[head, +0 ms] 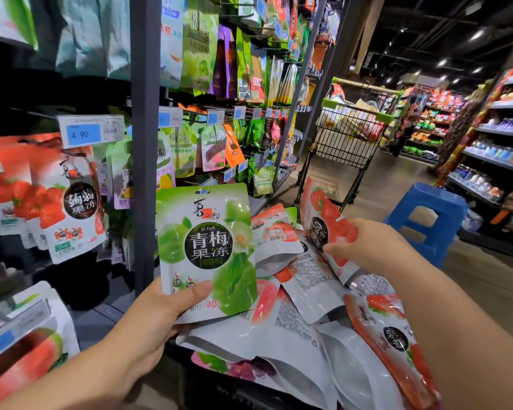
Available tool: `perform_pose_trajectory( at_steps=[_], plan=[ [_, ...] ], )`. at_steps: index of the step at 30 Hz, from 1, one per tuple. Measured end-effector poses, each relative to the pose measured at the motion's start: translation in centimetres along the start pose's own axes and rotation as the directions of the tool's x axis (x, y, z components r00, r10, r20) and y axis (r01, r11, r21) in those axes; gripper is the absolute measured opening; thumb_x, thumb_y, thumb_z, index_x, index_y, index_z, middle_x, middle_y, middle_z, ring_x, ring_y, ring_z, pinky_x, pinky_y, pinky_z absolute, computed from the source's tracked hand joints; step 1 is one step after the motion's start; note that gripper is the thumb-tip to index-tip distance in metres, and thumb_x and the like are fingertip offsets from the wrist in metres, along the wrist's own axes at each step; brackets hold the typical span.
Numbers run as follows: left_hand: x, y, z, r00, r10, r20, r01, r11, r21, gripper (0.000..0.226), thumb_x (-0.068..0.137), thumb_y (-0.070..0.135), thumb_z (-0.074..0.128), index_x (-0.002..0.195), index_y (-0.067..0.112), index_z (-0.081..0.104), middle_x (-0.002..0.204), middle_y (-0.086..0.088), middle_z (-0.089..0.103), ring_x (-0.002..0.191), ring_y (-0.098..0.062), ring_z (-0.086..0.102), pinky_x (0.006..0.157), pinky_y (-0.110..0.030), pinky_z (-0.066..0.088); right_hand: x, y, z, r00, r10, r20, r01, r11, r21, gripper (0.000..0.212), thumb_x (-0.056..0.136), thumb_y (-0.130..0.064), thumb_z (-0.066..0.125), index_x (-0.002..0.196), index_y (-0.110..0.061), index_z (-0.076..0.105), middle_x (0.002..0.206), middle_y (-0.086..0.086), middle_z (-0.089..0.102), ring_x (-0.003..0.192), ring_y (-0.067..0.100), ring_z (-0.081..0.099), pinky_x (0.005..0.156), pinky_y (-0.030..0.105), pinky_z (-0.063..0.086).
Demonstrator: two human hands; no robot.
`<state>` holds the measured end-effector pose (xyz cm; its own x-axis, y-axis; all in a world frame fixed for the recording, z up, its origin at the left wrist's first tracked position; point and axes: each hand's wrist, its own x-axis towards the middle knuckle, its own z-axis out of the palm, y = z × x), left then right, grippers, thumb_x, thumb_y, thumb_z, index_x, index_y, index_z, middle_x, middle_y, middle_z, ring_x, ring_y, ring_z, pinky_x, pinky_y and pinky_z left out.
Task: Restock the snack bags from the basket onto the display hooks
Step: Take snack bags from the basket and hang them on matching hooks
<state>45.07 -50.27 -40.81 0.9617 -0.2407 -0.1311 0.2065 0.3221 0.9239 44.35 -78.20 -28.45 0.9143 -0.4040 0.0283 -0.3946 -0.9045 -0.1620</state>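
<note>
My left hand (157, 318) grips the bottom corner of a green plum jelly bag (206, 247) and holds it upright in front of the shelf post. My right hand (365, 247) pinches a red strawberry jelly bag (328, 223), lifted above a pile of loose snack bags (293, 321) below me. The basket under the pile is mostly hidden. Strawberry bags (68, 202) hang on display hooks at the left under a 4.90 price tag (91, 131).
A dark vertical shelf post (145, 143) stands between the left hooks and further hanging bags (214, 69). A shopping cart (350, 134) with goods and a blue plastic stool (430, 217) stand in the aisle. Stocked shelves (492, 155) line the right side.
</note>
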Motion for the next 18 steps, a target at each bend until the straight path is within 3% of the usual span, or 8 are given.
perform_pose_trajectory(
  at_steps=[3, 6, 9, 11, 15, 18],
  plan=[
    [0.0, 0.0, -0.1, 1.000, 0.001, -0.008, -0.001, 1.000, 0.005, 0.049, 0.060, 0.019, 0.078, 0.108, 0.016, 0.069, 0.102, -0.011, 0.076, 0.097, -0.036, 0.071, 0.097, -0.054, 0.046, 0.2, 0.5, 0.2, 1.000, -0.005, -0.029, 0.006, 0.998, 0.055, 0.027, 0.090, -0.046, 0.063, 0.084, -0.019, 0.062, 0.082, 0.001, 0.068, 0.076, 0.018, 0.061, 0.065, 0.032, 0.051],
    [-0.2, 0.2, -0.2, 1.000, 0.012, -0.010, -0.012, 1.000, 0.000, 0.053, 0.058, 0.010, 0.085, 0.109, 0.016, 0.069, 0.103, -0.012, 0.076, 0.097, -0.036, 0.071, 0.096, -0.050, 0.049, -0.3, 1.1, -0.1, 0.995, 0.016, -0.094, 0.002, 0.981, 0.192, 0.024, 0.090, -0.034, 0.062, 0.076, -0.014, 0.066, 0.075, 0.005, 0.067, 0.070, 0.022, 0.060, 0.065, 0.035, 0.048],
    [-0.5, 0.5, -0.4, 0.999, 0.028, -0.021, -0.029, 0.999, -0.014, 0.055, 0.057, 0.015, 0.080, 0.111, 0.017, 0.069, 0.104, -0.011, 0.076, 0.097, -0.033, 0.072, 0.097, -0.051, 0.050, -1.0, 1.9, -0.6, 0.979, 0.057, -0.197, 0.027, 0.916, 0.400, 0.023, 0.088, -0.027, 0.065, 0.073, -0.011, 0.068, 0.073, 0.013, 0.068, 0.072, 0.032, 0.062, 0.066, 0.039, 0.049],
    [-0.8, 0.7, -0.7, 0.999, 0.039, -0.025, -0.040, 0.999, -0.023, 0.061, 0.054, 0.017, 0.083, 0.113, 0.019, 0.068, 0.105, -0.010, 0.076, 0.096, -0.031, 0.073, 0.095, -0.050, 0.051, -1.4, 2.3, -0.8, 0.965, 0.099, -0.244, 0.068, 0.800, 0.596, 0.015, 0.088, -0.024, 0.069, 0.079, -0.013, 0.070, 0.083, 0.014, 0.071, 0.086, 0.036, 0.065, 0.074, 0.039, 0.050],
    [-1.6, 1.2, -1.4, 0.998, 0.061, -0.030, -0.062, 0.997, -0.042, 0.065, 0.055, 0.005, 0.087, 0.116, 0.014, 0.067, 0.105, -0.012, 0.075, 0.097, -0.033, 0.072, 0.094, -0.048, 0.052, -2.6, 2.0, -0.8, 0.983, 0.114, -0.147, 0.086, 0.420, 0.903, 0.003, 0.089, -0.019, 0.070, 0.092, -0.017, 0.070, 0.093, 0.010, 0.075, 0.090, 0.031, 0.070, 0.085, 0.047, 0.056],
    [-2.7, 1.9, -2.0, 0.995, 0.092, -0.039, -0.094, 0.994, -0.052, 0.059, 0.058, 0.001, 0.083, 0.114, 0.010, 0.068, 0.104, -0.014, 0.075, 0.096, -0.034, 0.072, 0.087, -0.043, 0.053, -4.5, 0.0, -0.5, 0.999, -0.013, -0.036, 0.038, 0.165, 0.986, 0.029, 0.076, -0.023, 0.071, 0.102, -0.011, 0.067, 0.092, 0.011, 0.076, 0.076, 0.025, 0.072, 0.073, 0.041, 0.057]
  ],
)
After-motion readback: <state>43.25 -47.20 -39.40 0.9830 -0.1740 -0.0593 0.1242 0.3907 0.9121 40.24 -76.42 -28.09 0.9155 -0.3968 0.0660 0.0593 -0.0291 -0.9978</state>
